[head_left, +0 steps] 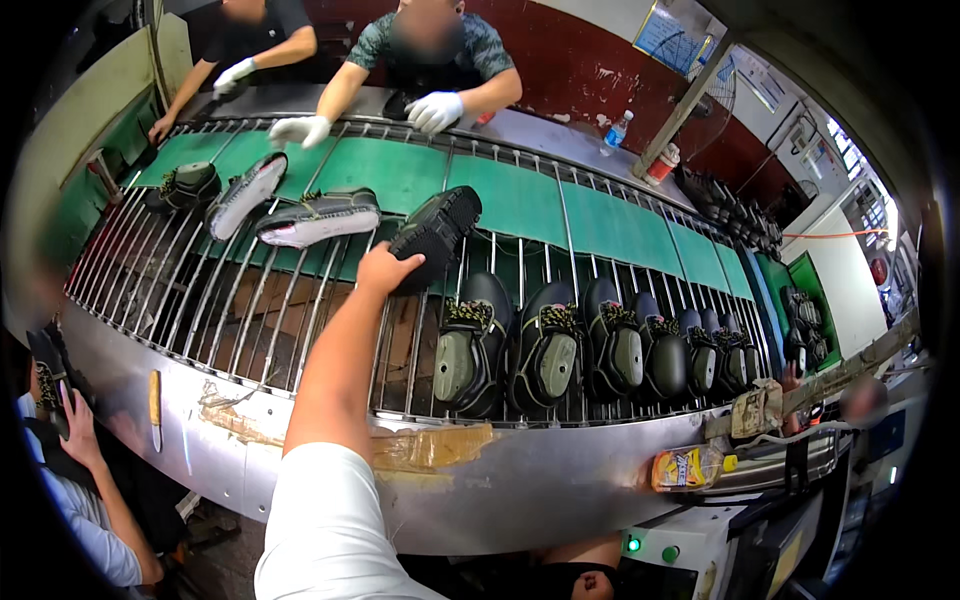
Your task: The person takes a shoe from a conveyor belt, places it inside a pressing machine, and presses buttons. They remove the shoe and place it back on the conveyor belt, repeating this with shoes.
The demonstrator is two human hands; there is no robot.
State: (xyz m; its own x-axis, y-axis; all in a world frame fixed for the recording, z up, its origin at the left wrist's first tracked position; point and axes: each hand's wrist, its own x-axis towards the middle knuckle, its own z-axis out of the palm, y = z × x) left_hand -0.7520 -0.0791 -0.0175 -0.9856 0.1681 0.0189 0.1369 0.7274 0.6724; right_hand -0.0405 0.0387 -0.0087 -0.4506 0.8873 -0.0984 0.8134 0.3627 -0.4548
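Observation:
My left hand (385, 270), at the end of an outstretched arm, is closed on the near end of a black shoe (436, 236). The shoe is tilted so its treaded sole faces me, above the metal-bar rack. Just left of it lies a dark shoe upper (318, 218) with a pale underside and no outsole. A similar upper (247, 197) leans on its side farther left. Right of my hand, several black shoes with patterned laces stand in a row, the nearest shoe (475, 345) among them. My right hand (592, 584) shows at the lower edge, fingers curled; its contents are hidden.
Green sheeting (520, 205) runs along the conveyor rack's far half. Two people stand across it, with white-gloved hands (434, 112) near its far edge. A knife (155, 410) with a wooden handle lies on the near metal ledge. An orange-labelled bottle (690, 468) sits right.

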